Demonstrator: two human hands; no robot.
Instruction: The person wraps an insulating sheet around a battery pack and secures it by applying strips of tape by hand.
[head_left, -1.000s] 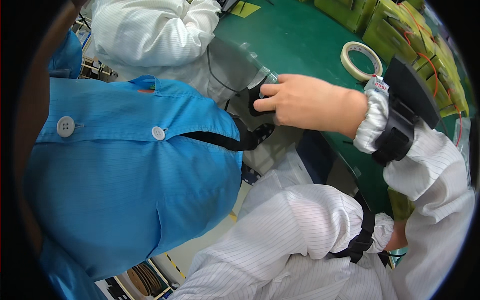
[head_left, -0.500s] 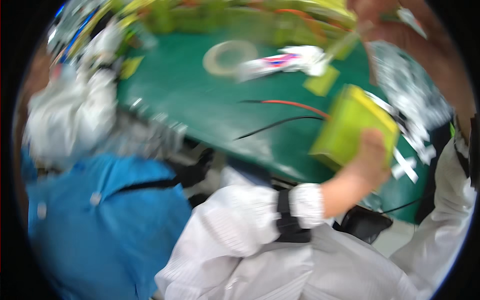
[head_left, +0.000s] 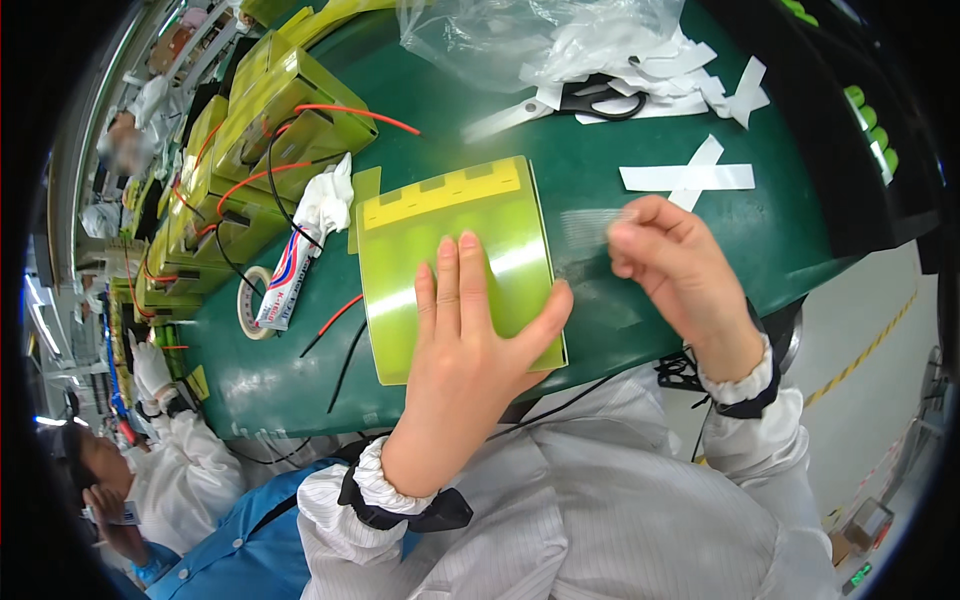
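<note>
A yellow-green wrapped battery pack (head_left: pixel 400 290) lies on the green table, a yellow strip along its far edge. My left hand (head_left: pixel 465 325) rests flat on top, fingers stretched and thumb out near the right edge. Red and black wires come out at the pack's left side. Just right of the pack, my right hand (head_left: pixel 675 260) is raised with thumb and fingers pinched together. A pale, see-through striped patch (head_left: pixel 590 228) shows beside those fingertips; whether they hold it I cannot tell.
Black-handled scissors (head_left: pixel 600 98) lie by white strips and clear plastic film at the far side. Crossed white strips (head_left: pixel 690 178) lie right. At left are a glue tube (head_left: pixel 290 270), a tape roll (head_left: pixel 248 300) and several wired packs (head_left: pixel 240 160). Another person (head_left: pixel 190 470) is at lower left.
The view has turned and steadied. The pack, earlier tilted in my left hand, now lies with my palm on it. My right hand has come down from the upper right to beside the pack.
</note>
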